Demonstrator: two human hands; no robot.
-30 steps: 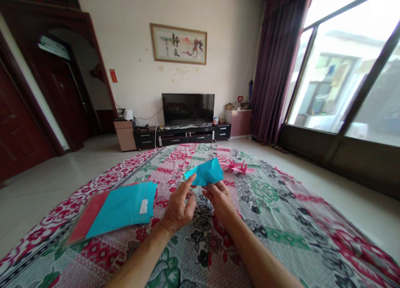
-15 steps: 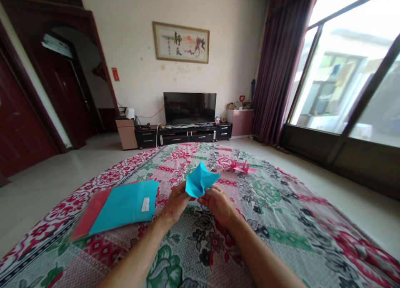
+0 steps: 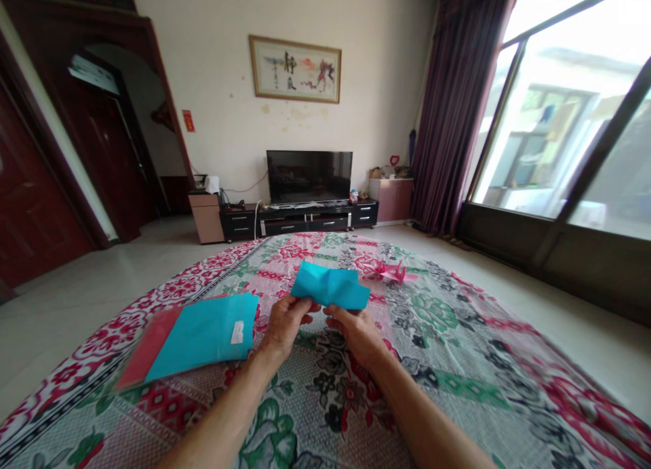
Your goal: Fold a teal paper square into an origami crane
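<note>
A sheet of blue paper (image 3: 330, 286) with crease lines is held up above the patterned cloth, its surface spread wide and slightly bent. My left hand (image 3: 287, 323) pinches its lower left edge between thumb and fingers. At the lower right edge, my right hand (image 3: 356, 330) grips the same sheet, thumb on the near side. Some of the fingers are hidden behind the paper. Just beyond it, to the right, lie pink folded paper cranes (image 3: 394, 272). Left of my hands rests a clear packet of blue and red paper (image 3: 201, 337) with a small white label.
The round table is covered by a floral tablecloth (image 3: 447, 374). Past its far edge stand a low black TV cabinet (image 3: 305, 221) and a television (image 3: 309, 177). A purple curtain (image 3: 447, 110) and large window are at the right, a dark red door (image 3: 38, 164) at the left.
The blue paper has gone from a pointed, cupped shape to a wider, flatter one. Both hands have shifted their grip to its lower edge. The packet and cranes are unmoved.
</note>
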